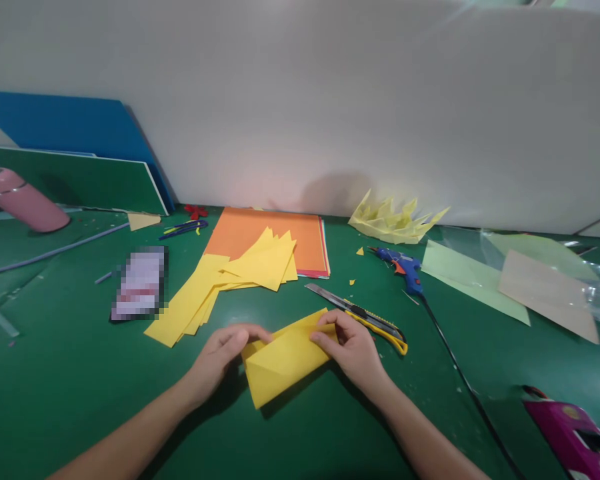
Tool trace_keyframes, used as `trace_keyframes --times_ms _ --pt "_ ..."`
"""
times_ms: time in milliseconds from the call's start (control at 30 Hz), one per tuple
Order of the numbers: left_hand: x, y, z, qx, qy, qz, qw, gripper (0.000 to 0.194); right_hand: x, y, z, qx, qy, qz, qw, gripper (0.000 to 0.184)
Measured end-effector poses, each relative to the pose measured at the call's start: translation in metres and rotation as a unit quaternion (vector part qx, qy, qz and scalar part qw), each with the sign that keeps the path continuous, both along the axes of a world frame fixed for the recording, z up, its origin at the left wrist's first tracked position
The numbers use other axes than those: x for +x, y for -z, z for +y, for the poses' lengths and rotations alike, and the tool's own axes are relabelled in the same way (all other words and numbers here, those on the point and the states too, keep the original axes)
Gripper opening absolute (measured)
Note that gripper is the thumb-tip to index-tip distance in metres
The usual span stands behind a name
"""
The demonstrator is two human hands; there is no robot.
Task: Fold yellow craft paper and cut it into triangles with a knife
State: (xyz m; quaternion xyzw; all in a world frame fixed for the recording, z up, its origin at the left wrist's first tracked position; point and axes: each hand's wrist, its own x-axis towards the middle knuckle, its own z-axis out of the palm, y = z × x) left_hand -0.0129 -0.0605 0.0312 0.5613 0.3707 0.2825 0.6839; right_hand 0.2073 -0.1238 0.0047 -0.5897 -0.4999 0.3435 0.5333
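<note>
A folded piece of yellow paper (285, 367) is between my hands, tilted with its right end higher. My left hand (225, 357) holds its left end, the index finger lying along the top edge. With thumb and fingers, my right hand (353, 347) pinches the upper right corner. Just behind the right hand lies a yellow utility knife (375, 323) with its blade out. Several yellow paper strips (195, 293), some with pointed ends, are fanned out beyond the left hand, partly over a stack of coloured sheets (240, 230) with orange on top.
A blue glue gun (403, 263) trails its cord down the right side. Behind it stands a pale yellow spiky paper piece (397, 220). Left are a blurred phone-like object (140, 283), a pink bottle (27, 200) and leaning boards (80, 180). At right lie pale sheets (475, 280) and a magenta box (570, 433).
</note>
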Motion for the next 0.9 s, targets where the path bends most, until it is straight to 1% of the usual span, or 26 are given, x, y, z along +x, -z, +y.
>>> trace_keyframes --times_ms 100,167,267,333,400,467,533,600,667,700,767,900 --pt "0.006 -0.004 0.008 -0.031 0.008 0.039 0.999 0.051 -0.003 -0.003 0.001 -0.005 -0.004 0.014 1.000 0.021" --pt "0.013 -0.007 0.012 -0.046 0.027 0.096 0.994 0.044 -0.007 -0.004 0.002 -0.017 -0.009 0.054 0.998 0.026" --pt "0.023 -0.010 0.015 -0.031 0.065 0.171 0.983 0.029 -0.011 -0.004 0.003 -0.049 -0.028 0.115 0.992 0.038" --pt "0.028 -0.011 0.014 -0.007 0.067 0.195 0.979 0.025 -0.012 -0.004 0.002 -0.059 -0.030 0.139 0.988 0.045" --pt "0.032 -0.011 0.012 -0.010 0.045 0.196 0.979 0.024 -0.010 -0.004 0.002 -0.052 -0.014 0.154 0.987 0.052" --pt "0.035 -0.011 0.009 -0.040 0.013 0.176 0.983 0.025 -0.008 -0.005 0.003 -0.038 0.011 0.163 0.986 0.059" --pt "0.037 -0.010 0.007 -0.070 -0.027 0.142 0.987 0.028 -0.007 -0.007 0.004 -0.028 0.012 0.180 0.983 0.065" --pt "0.039 -0.009 0.004 -0.090 -0.069 0.104 0.988 0.030 -0.009 -0.008 0.005 -0.035 -0.021 0.207 0.978 0.063" --pt "0.040 -0.009 0.001 -0.102 -0.095 0.079 0.987 0.033 -0.013 -0.009 0.003 -0.069 -0.079 0.221 0.970 0.056" --pt "0.041 -0.009 -0.001 -0.105 -0.099 0.074 0.987 0.035 -0.015 -0.009 0.002 -0.088 -0.101 0.219 0.966 0.052" --pt "0.041 -0.009 -0.003 -0.108 -0.089 0.081 0.987 0.036 -0.018 -0.010 -0.002 -0.115 -0.117 0.208 0.964 0.046" --pt "0.041 -0.011 -0.007 -0.098 -0.057 0.099 0.989 0.036 -0.017 -0.012 -0.006 -0.132 -0.100 0.198 0.966 0.044"
